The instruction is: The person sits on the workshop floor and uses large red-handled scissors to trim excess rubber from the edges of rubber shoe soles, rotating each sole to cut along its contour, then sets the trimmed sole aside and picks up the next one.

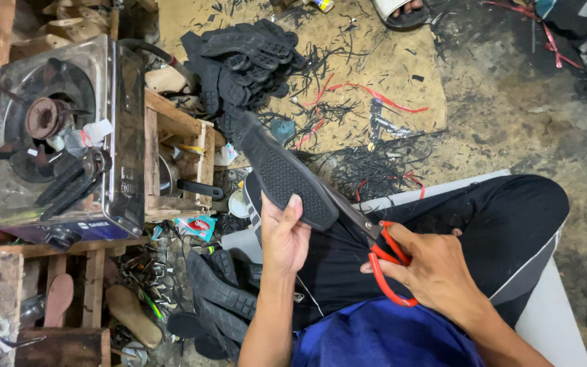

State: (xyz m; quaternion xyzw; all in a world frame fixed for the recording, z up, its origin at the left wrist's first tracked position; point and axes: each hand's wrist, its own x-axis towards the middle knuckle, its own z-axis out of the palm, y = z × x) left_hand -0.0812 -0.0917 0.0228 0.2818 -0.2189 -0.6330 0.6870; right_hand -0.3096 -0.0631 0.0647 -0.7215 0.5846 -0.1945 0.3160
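- The black rubber sole (287, 178) was held up over the person's lap, tread side facing the camera, its toe end pointing away from the body and its heel end in the left hand (285, 234).
- The left fingers were closed on the sole's near end: the thumb (293, 207) lay across the tread face and the other fingers wrapped behind, out of sight.
- The scissors (368, 238), with red handles, met the sole's right edge just beyond the left thumb; the blades lay partly hidden under the sole, so how far they were open could not be told.
- The right hand (429, 268) gripped the scissors, fingers closed through and around the red loops.
- Handling judgement: the sole appeared light and flexible yet firm enough to hold its shape unsupported; the ribbed tread should resist slipping. Hold was best taken at the heel end, close to the cut line, to limit flexing.
- Beyond the fingertips, a pile of black soles (246, 61) lay on the floor, with thin black and red trimmings (368, 163) scattered to the right of it.
- Below the left wrist, further black soles (215, 299) were stacked on the floor.
- Far left of the left fingers, a single-burner gas stove (62, 136) sat on a wooden surface (178, 122) made of crate slats.
- The person wore black trousers (497, 224) and a blue shirt (382, 340).
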